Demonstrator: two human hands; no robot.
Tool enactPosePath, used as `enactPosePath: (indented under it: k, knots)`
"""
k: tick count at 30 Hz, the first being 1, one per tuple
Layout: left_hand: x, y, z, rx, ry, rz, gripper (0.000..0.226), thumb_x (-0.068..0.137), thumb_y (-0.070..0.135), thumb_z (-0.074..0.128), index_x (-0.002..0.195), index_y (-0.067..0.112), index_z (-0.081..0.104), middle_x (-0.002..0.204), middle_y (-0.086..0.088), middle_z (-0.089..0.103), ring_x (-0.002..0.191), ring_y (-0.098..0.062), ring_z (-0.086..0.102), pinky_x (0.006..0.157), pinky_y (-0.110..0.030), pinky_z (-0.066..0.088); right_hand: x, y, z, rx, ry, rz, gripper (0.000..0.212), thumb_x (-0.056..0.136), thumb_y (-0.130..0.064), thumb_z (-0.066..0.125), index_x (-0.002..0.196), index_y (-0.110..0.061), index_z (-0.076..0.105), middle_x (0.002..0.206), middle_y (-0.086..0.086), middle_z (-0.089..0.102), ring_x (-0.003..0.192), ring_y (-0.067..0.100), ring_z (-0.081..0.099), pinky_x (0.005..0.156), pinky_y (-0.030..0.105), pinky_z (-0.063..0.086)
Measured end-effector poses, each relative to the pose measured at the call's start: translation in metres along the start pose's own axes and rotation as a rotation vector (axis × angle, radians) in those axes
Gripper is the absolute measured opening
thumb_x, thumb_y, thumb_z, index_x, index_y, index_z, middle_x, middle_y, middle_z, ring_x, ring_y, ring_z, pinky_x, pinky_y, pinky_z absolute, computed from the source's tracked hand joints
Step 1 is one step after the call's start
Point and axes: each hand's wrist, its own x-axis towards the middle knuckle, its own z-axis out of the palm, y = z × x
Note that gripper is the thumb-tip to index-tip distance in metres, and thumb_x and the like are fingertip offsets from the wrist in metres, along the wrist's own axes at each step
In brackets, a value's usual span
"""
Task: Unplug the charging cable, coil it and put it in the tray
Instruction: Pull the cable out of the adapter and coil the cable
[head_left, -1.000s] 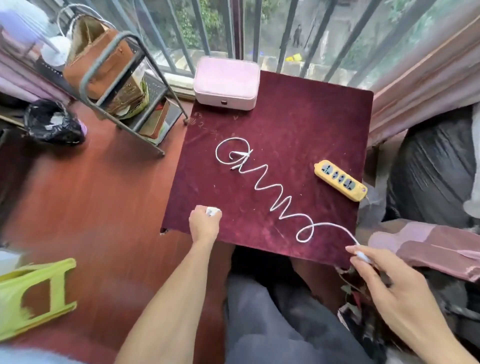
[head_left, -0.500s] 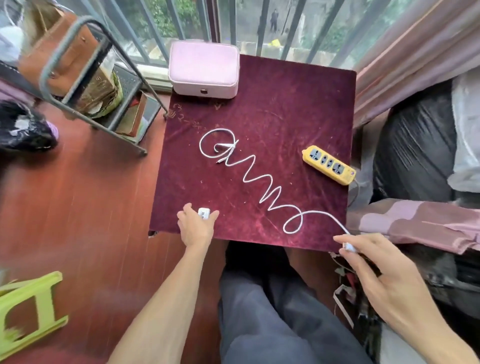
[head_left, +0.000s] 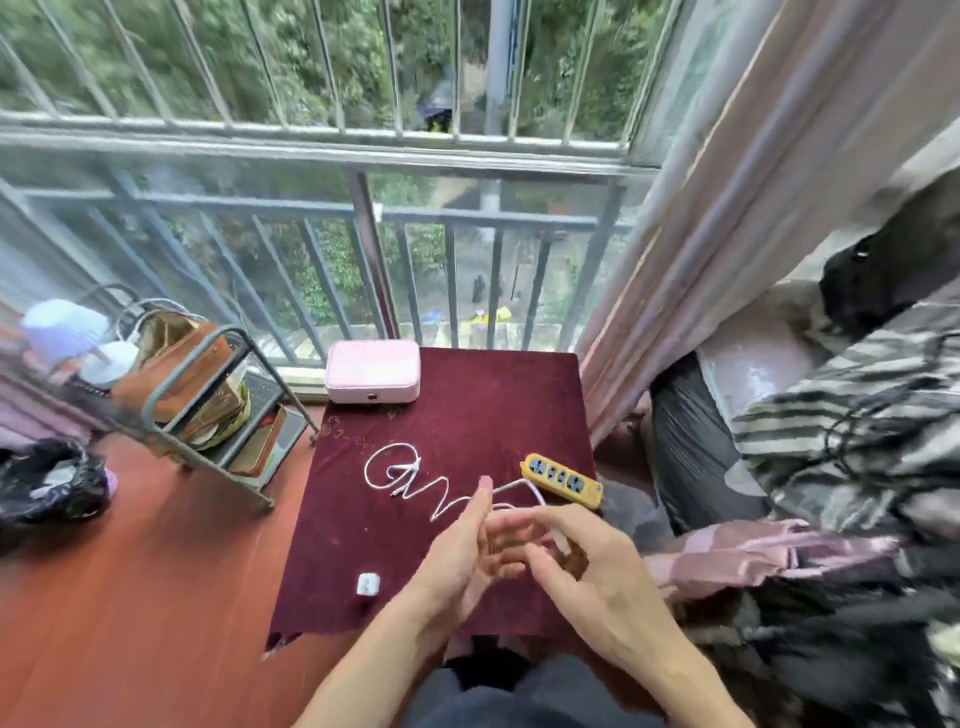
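Observation:
The white charging cable lies in a loop and zigzags on the dark red table cloth. Its near part lifts off the table to my hands. My left hand is held upright over the table's middle with fingers straight, and the cable passes across those fingers. My right hand is right beside it and pinches the cable's near end, with a loop arching between the two hands. A white charger plug lies loose on the cloth left of my hands. The yellow power strip sits at the table's right edge with nothing plugged in.
A closed pink case stands at the table's far left corner. A metal rack with bags stands left on the red floor, with a black bag beyond it. Curtain and piled clothes crowd the right side. Window bars lie ahead.
My left hand let go of the white plug, which now lies on the cloth, and moved right to the cable. My right hand lifted the cable end up over the table. The view tilted upward.

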Motion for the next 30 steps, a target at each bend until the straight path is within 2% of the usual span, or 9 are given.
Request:
enactPosePath:
  k: [3, 7, 11, 16, 19, 22, 24, 26, 30]
  knots:
    - [-0.009, 0.016, 0.017, -0.029, -0.029, 0.021, 0.073, 0.105, 0.054, 0.029, 0.124, -0.006, 0.067, 0.115, -0.032, 0.067, 0.095, -0.032, 0.066, 0.088, -0.038, 0.05, -0.011, -0.009, 0.009, 0.048, 0.025, -0.032, 0.023, 0.097, -0.026, 0.069, 0.115, -0.037, 0.078, 0.117, -0.026, 0.076, 0.111, -0.001, 0.072, 0.091, 0.019, 0.057]
    - [-0.015, 0.033, 0.027, -0.126, -0.05, 0.071, 0.064, 0.106, 0.046, 0.036, 0.127, -0.008, 0.06, 0.101, -0.027, 0.07, 0.072, -0.027, 0.067, 0.075, -0.035, 0.055, -0.024, -0.012, 0.02, 0.074, 0.082, -0.075, 0.023, 0.1, -0.016, 0.068, 0.109, -0.036, 0.075, 0.093, -0.024, 0.076, 0.081, 0.0, 0.072, 0.077, 0.014, 0.054]
    - [-0.021, 0.043, 0.031, -0.071, -0.099, 0.122, 0.046, 0.106, 0.039, 0.043, 0.122, 0.002, 0.064, 0.073, -0.01, 0.07, 0.058, -0.016, 0.064, 0.056, -0.024, 0.055, -0.032, -0.014, 0.025, 0.132, 0.089, 0.022, 0.03, 0.098, -0.025, 0.071, 0.093, -0.044, 0.048, 0.08, -0.011, 0.08, 0.057, 0.002, 0.066, 0.063, 0.011, 0.05]
    - [-0.038, 0.047, 0.035, -0.029, -0.206, 0.285, 0.034, 0.104, 0.017, 0.045, 0.132, 0.007, 0.062, 0.062, -0.006, 0.054, 0.049, -0.015, 0.049, 0.048, -0.025, 0.044, -0.032, -0.014, 0.024, 0.177, 0.073, 0.072, 0.028, 0.094, -0.049, 0.069, 0.086, -0.031, 0.05, 0.078, -0.008, 0.079, 0.051, 0.014, 0.049, 0.057, 0.029, 0.046]
    - [-0.05, 0.056, 0.032, -0.146, -0.3, 0.292, 0.042, 0.1, 0.01, 0.044, 0.139, 0.007, 0.059, 0.054, -0.002, 0.043, 0.037, -0.008, 0.033, 0.038, -0.019, 0.029, -0.028, -0.012, 0.013, 0.154, -0.041, 0.093, 0.013, 0.09, -0.037, 0.075, 0.091, -0.035, 0.062, 0.083, -0.011, 0.079, 0.058, 0.005, 0.046, 0.061, 0.023, 0.044]
    - [-0.066, 0.063, 0.026, -0.248, -0.412, 0.259, 0.047, 0.097, 0.011, 0.044, 0.141, 0.004, 0.058, 0.047, 0.004, 0.038, 0.035, -0.004, 0.027, 0.035, -0.018, 0.025, -0.012, -0.005, -0.003, 0.174, 0.105, 0.132, 0.031, 0.091, -0.015, 0.078, 0.107, -0.04, 0.068, 0.095, -0.012, 0.077, 0.076, 0.0, 0.064, 0.074, 0.023, 0.051]
    - [-0.076, 0.065, 0.026, -0.278, -0.478, 0.223, 0.047, 0.099, 0.016, 0.044, 0.143, 0.002, 0.056, 0.044, 0.007, 0.036, 0.036, -0.004, 0.022, 0.035, -0.018, 0.022, 0.007, -0.02, -0.007, 0.179, 0.18, 0.076, 0.045, 0.091, -0.024, 0.081, 0.126, -0.045, 0.062, 0.123, -0.02, 0.071, 0.112, 0.002, 0.068, 0.091, 0.024, 0.051]
    - [-0.085, 0.064, 0.029, -0.247, -0.501, 0.194, 0.047, 0.101, 0.021, 0.045, 0.142, 0.003, 0.057, 0.041, 0.008, 0.03, 0.036, -0.006, 0.017, 0.036, -0.02, 0.015, 0.025, -0.039, -0.003, 0.198, 0.129, 0.022, 0.057, 0.085, -0.039, 0.078, 0.136, -0.048, 0.055, 0.135, -0.022, 0.065, 0.125, 0.002, 0.062, 0.098, 0.02, 0.049]
    - [-0.101, 0.061, 0.033, -0.196, -0.576, 0.17, 0.049, 0.095, 0.027, 0.062, 0.139, 0.005, 0.061, 0.039, 0.01, 0.028, 0.032, -0.003, 0.023, 0.037, -0.02, 0.015, 0.05, -0.059, 0.01, 0.281, -0.062, 0.06, 0.027, 0.093, -0.028, 0.073, 0.119, -0.037, 0.071, 0.102, -0.017, 0.077, 0.095, 0.001, 0.073, 0.082, 0.022, 0.056]
